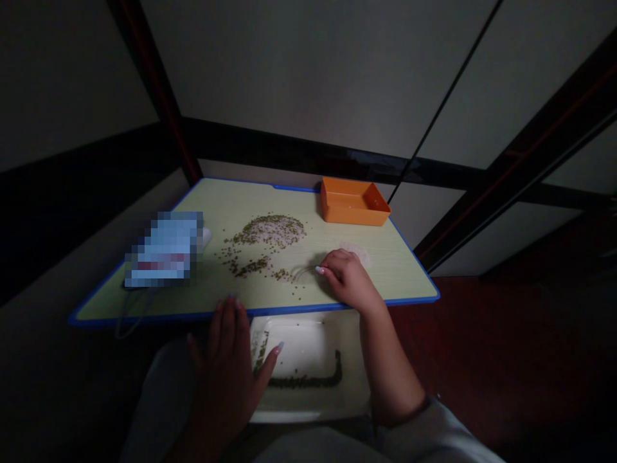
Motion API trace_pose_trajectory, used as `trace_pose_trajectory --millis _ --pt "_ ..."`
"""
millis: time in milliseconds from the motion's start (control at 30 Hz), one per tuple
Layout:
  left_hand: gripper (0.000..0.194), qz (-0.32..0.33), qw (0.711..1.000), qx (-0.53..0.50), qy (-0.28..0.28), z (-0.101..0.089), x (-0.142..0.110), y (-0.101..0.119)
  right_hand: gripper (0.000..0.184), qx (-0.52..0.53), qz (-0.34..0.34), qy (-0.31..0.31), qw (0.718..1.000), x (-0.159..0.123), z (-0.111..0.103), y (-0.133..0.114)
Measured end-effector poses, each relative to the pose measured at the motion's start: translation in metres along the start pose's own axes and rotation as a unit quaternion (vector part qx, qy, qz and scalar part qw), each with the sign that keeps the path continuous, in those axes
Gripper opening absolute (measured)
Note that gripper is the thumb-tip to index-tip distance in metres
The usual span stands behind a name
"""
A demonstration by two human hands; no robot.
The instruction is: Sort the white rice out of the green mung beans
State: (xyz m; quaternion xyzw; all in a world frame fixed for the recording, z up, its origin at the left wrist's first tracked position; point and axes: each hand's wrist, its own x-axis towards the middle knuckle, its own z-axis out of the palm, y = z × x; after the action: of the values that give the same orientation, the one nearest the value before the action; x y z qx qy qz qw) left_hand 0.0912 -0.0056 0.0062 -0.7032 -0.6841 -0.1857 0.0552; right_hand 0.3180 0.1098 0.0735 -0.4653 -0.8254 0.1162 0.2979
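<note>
Green mung beans lie on a pale green tabletop (pixel 308 193) with a blue rim, in a rounded heap (pixel 267 230) over a whitish patch and in a loose scatter (pixel 250 267) towards the front. My right hand (pixel 346 280) rests on the tabletop with its fingers curled together, its fingertips close to the scattered beans. Whether those fingers pinch a bean is hidden. A faint, clear curved mark (pixel 303 274) lies just left of them. My left hand (pixel 226 373) hangs below the table's front edge, fingers spread, over a white tray (pixel 301 341) holding a curved line of dark beans (pixel 308 379).
An orange rectangular tray (pixel 354 202) stands at the table's back edge. A pixelated object (pixel 164 247) lies at the left, with a thin cord (pixel 128 318) hanging over the front edge. A pale round patch (pixel 355 254) lies behind my right hand. Dark posts and pale panels surround the table.
</note>
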Motion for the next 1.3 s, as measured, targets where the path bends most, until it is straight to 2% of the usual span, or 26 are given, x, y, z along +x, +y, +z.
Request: trace_pose_trajectory --millis 500,1300 --pt "0.079 0.001 1.0 -0.002 0.002 0.0015 0.0002 0.001 0.02 -0.033 0.025 0.024 0.999 0.0005 0.0011 0.0022" --pt "0.08 0.007 1.0 -0.001 0.005 0.0009 0.0006 0.001 0.018 0.017 -0.016 0.001 1.0 -0.0008 -0.0012 -0.0003"
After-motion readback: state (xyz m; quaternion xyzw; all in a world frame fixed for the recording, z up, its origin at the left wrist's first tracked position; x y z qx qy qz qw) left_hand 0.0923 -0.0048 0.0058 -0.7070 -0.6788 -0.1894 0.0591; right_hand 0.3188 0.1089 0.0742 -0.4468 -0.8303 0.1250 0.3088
